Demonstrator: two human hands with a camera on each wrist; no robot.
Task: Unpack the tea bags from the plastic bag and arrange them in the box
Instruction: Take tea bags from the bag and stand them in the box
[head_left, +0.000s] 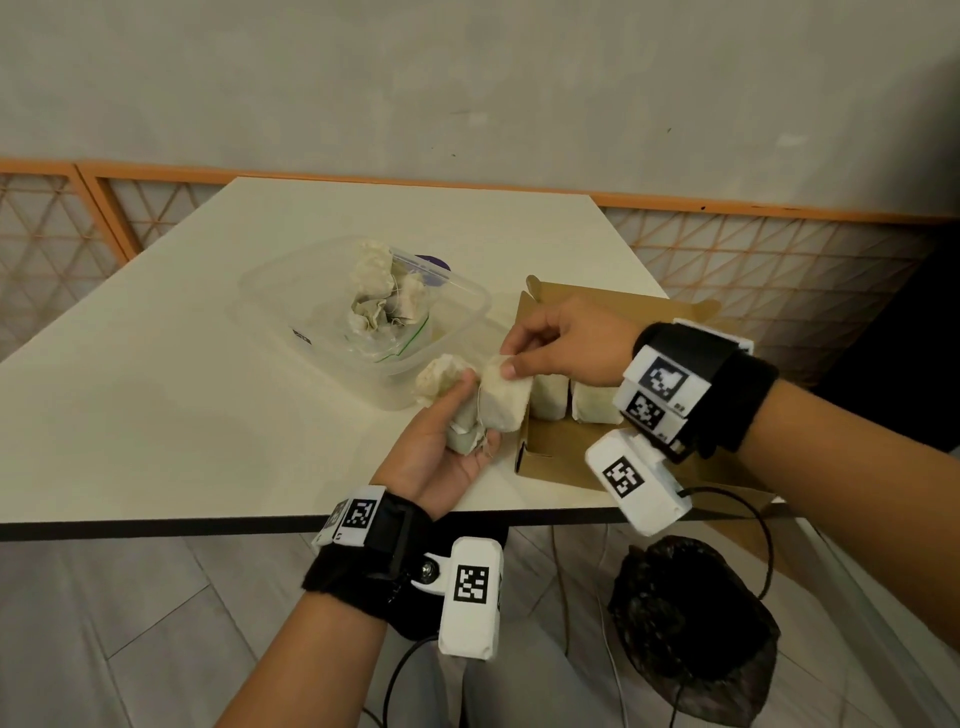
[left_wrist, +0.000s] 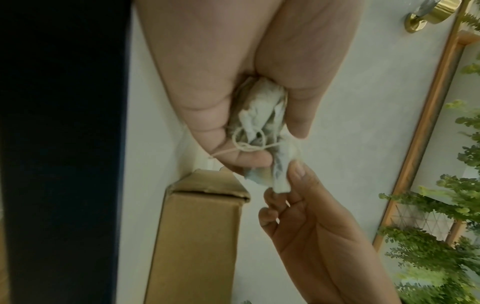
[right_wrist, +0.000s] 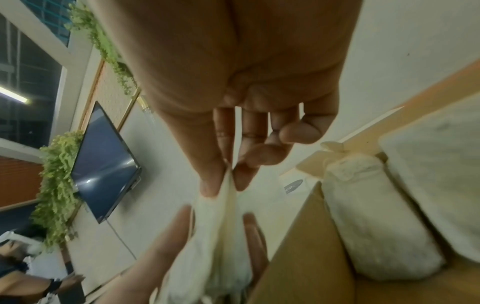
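My left hand (head_left: 457, 415) grips a bunch of pale tea bags (head_left: 449, 387) with tangled strings, just left of the brown cardboard box (head_left: 558, 457). My right hand (head_left: 524, 353) pinches the top edge of one tea bag (head_left: 506, 402) from that bunch between thumb and forefinger, beside the box's left wall. Two tea bags (head_left: 550, 397) stand upright inside the box. In the left wrist view the bunch (left_wrist: 259, 115) sits in my curled fingers while the right hand's fingers (left_wrist: 298, 174) pull a bag. The right wrist view shows the pinched bag (right_wrist: 226, 205) and the box's bags (right_wrist: 376, 216).
A clear plastic tub (head_left: 270, 291) behind my hands holds the zip plastic bag (head_left: 410, 312) with more tea bags (head_left: 379, 291). The white table (head_left: 182, 389) ends at a dark front edge. A dark bag (head_left: 691, 623) lies on the floor below.
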